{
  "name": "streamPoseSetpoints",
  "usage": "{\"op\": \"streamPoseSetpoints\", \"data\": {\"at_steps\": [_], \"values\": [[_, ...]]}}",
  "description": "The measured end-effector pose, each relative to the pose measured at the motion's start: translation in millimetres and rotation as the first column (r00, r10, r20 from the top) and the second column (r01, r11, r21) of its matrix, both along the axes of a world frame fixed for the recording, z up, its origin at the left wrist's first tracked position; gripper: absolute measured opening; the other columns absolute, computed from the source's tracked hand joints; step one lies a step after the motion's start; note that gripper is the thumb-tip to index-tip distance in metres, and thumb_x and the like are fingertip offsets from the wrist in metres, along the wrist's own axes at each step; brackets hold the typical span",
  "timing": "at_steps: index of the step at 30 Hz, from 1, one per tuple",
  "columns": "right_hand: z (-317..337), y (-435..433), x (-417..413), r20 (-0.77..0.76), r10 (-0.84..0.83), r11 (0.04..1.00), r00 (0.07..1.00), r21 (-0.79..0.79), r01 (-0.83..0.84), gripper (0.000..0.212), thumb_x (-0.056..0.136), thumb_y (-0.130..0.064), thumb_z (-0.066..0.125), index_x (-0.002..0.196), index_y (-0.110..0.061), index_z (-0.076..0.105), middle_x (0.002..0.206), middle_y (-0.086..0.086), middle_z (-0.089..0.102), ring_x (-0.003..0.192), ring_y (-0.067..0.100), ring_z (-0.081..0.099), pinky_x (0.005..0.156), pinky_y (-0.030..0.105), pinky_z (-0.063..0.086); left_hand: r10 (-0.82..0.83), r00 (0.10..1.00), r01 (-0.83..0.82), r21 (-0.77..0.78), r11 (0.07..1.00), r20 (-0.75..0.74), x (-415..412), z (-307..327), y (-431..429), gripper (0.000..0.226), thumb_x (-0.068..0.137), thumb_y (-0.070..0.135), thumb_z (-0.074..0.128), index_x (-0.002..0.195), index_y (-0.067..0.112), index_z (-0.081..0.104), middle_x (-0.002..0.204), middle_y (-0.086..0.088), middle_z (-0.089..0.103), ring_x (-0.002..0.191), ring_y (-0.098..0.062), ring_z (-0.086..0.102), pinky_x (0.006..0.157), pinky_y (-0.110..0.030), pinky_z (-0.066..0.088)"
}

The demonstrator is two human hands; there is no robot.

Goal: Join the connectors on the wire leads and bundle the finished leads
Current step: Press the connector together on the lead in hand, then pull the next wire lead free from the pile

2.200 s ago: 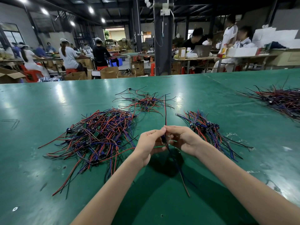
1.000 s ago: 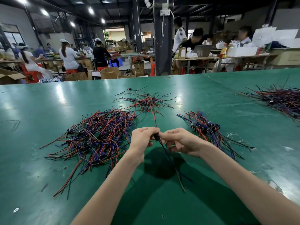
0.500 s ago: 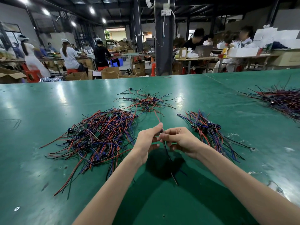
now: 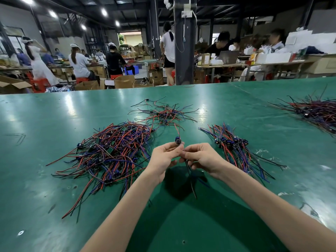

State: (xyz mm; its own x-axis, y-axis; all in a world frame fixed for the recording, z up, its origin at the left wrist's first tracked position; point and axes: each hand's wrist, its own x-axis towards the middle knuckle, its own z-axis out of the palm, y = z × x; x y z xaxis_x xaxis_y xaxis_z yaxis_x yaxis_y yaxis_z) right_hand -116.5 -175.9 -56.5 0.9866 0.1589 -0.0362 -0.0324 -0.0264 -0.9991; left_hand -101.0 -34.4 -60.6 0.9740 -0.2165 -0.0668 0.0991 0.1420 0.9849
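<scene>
My left hand (image 4: 164, 157) and my right hand (image 4: 201, 157) meet above the green table (image 4: 54, 115). My left hand pinches a small blue connector (image 4: 178, 140) that sticks up past the fingertips, with thin wires rising from it. My right hand pinches the wire lead (image 4: 190, 180), which hangs down below the hands. A big loose pile of red, blue and black leads (image 4: 111, 151) lies to the left. A neater row of leads with blue connectors (image 4: 234, 148) lies to the right.
A smaller tangle of leads (image 4: 163, 113) sits farther back in the middle, and another pile (image 4: 316, 110) lies at the far right. Past the table's far edge stand a dark pillar (image 4: 184, 42), several seated workers, cardboard boxes and benches.
The connector now stands up above my left fingertips, where before it was hidden between the hands. The hanging lead has shifted slightly. A person has walked up beside the pillar.
</scene>
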Motion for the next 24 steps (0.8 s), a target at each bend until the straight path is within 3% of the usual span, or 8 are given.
{"op": "streamPoseSetpoints", "data": {"at_steps": [6, 11, 14, 18, 24], "values": [[-1, 1, 0, 0.025, 0.002, 1.0, 1.0, -0.031, -0.001, 0.005, 0.085, -0.008, 0.068, 0.081, -0.008, 0.069, 0.064, 0.002, 0.069, 0.043, 0.003, 0.05, 0.04, 0.014, 0.04, 0.05, 0.999, -0.05, 0.026, 0.998, -0.003, 2, -2, 2, 0.011, 0.083, 0.017, 0.07, 0.087, 0.007, 0.071, 0.075, -0.002, 0.067, 0.068, -0.01, 0.057, 0.063, -0.02, 0.041], [-3, 4, -4, 0.015, 0.09, 0.988, 0.996, -0.131, -0.087, 0.015, 0.087, -0.007, 0.066, 0.072, -0.008, 0.066, 0.064, 0.003, 0.068, 0.045, 0.003, 0.051, 0.041, 0.014, 0.042, 0.162, 0.984, -0.16, -0.021, 0.987, 0.072, 5, 0, 4, 0.006, 0.084, 0.013, 0.07, 0.077, 0.012, 0.068, 0.073, 0.003, 0.062, 0.066, -0.005, 0.054, 0.059, -0.018, 0.042], [-4, 9, -6, -0.004, 0.112, 0.981, 0.994, -0.161, -0.111, 0.016, 0.087, -0.006, 0.065, 0.071, -0.008, 0.065, 0.064, 0.004, 0.068, 0.044, 0.004, 0.05, 0.041, 0.015, 0.042, 0.235, 0.961, -0.223, -0.089, 0.971, 0.149, 7, 3, 7, 0.009, 0.088, 0.012, 0.065, 0.08, 0.015, 0.068, 0.081, 0.005, 0.069, 0.072, 0.001, 0.061, 0.056, -0.013, 0.046], [-4, 11, -8, -0.019, 0.124, 0.979, 0.992, -0.159, -0.125, 0.013, 0.087, -0.006, 0.065, 0.074, -0.007, 0.066, 0.064, 0.004, 0.068, 0.043, 0.003, 0.048, 0.039, 0.015, 0.041, 0.315, 0.926, -0.288, -0.148, 0.946, 0.209, 10, 9, 13, 0.009, 0.09, 0.011, 0.062, 0.083, 0.015, 0.066, 0.076, 0.007, 0.072, 0.071, 0.004, 0.064, 0.057, -0.013, 0.049], [-6, 12, -8, 0.005, 0.103, 0.98, 0.995, -0.173, -0.1, 0.014, 0.087, -0.004, 0.065, 0.074, -0.007, 0.065, 0.062, 0.003, 0.068, 0.042, 0.004, 0.048, 0.038, 0.015, 0.04, 0.264, 0.957, -0.241, -0.181, 0.953, 0.117, 11, 11, 15, 0.008, 0.089, 0.012, 0.063, 0.085, 0.018, 0.067, 0.071, 0.007, 0.072, 0.062, 0.001, 0.06, 0.058, -0.015, 0.05]]}}
